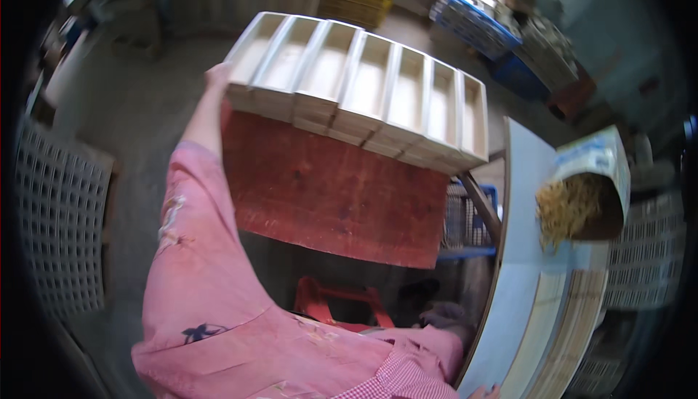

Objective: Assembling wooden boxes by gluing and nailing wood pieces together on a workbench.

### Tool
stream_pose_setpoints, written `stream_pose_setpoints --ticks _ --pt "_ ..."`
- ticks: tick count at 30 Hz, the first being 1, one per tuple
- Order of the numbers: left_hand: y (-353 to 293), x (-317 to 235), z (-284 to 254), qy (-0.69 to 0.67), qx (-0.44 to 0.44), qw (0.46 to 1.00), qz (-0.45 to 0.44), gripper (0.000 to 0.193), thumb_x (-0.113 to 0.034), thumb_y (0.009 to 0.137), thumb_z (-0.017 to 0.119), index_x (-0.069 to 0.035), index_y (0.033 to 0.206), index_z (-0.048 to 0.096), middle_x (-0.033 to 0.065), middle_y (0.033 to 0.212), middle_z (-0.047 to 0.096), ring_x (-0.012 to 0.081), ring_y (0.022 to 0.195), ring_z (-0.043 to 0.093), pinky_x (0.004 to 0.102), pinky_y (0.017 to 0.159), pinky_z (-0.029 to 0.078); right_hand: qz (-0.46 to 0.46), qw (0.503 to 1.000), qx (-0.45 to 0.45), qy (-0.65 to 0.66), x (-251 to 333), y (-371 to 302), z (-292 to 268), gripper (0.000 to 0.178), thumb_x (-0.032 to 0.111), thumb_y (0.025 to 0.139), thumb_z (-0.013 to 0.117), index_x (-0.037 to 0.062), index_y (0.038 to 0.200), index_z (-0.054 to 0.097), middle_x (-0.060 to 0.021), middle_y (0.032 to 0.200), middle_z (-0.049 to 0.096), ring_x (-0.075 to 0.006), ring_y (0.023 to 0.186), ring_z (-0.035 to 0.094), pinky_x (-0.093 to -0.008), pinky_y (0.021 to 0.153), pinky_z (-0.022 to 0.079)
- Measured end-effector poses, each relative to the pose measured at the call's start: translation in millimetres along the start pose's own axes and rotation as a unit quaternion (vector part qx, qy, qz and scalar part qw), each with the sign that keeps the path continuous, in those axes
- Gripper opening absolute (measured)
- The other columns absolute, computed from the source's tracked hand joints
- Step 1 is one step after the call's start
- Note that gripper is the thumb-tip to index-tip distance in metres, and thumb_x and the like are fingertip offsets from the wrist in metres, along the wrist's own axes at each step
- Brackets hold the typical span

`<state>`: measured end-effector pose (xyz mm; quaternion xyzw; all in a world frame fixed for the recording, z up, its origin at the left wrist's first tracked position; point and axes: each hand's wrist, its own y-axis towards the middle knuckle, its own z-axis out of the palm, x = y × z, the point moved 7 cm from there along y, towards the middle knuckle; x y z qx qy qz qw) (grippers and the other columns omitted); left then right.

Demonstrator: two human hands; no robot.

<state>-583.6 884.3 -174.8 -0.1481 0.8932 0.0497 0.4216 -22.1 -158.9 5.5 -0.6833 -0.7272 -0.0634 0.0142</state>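
Observation:
My left arm in a pink sleeve reaches forward, and my left hand (217, 78) is against the left end of a row of wooden boxes. Its fingers are blurred and partly hidden by the outermost box. Several narrow, open-topped boxes (320, 62) stand side by side, stacked in layers, along the far part of a reddish-brown board (334, 192). At the lower edge, only the fingertips of my right hand (486, 392) show, beside the pale side table (509, 297). What that hand holds, if anything, is out of view.
On the side table, an open carton (614, 181) lies with yellowish strips (571, 206) spilling out, near stacked thin wooden strips (563, 326). A red stool (342, 301) stands below the board. Grey plastic crates (65, 217) line the left; blue crates (476, 17) sit at the back right.

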Motion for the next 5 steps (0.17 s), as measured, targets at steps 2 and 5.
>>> stream_pose_setpoints --ticks 2,5 --pt "34 39 -28 -0.053 -0.044 0.998 -0.013 0.047 -0.043 0.091 0.06 -0.004 0.114 0.074 0.0124 0.112 0.074 0.0273 0.099 0.069 0.0378 0.084 0.053 -0.024 0.999 -0.01 0.025 16 2 4 0.051 0.014 0.085 0.066 -0.0047 0.131 0.053 -0.0237 0.121 0.06 -0.0374 0.109 0.06 -0.0394 0.098 0.048" --pt "38 -7 29 -0.258 0.101 0.959 -0.062 0.065 -0.057 0.092 0.064 -0.004 0.129 0.066 0.0155 0.125 0.068 0.0222 0.11 0.067 0.0345 0.094 0.053 -0.034 0.994 -0.086 0.051 -27 -35 -2 0.052 0.011 0.087 0.068 -0.0047 0.134 0.052 -0.0227 0.128 0.059 -0.0377 0.115 0.058 -0.0393 0.102 0.046"
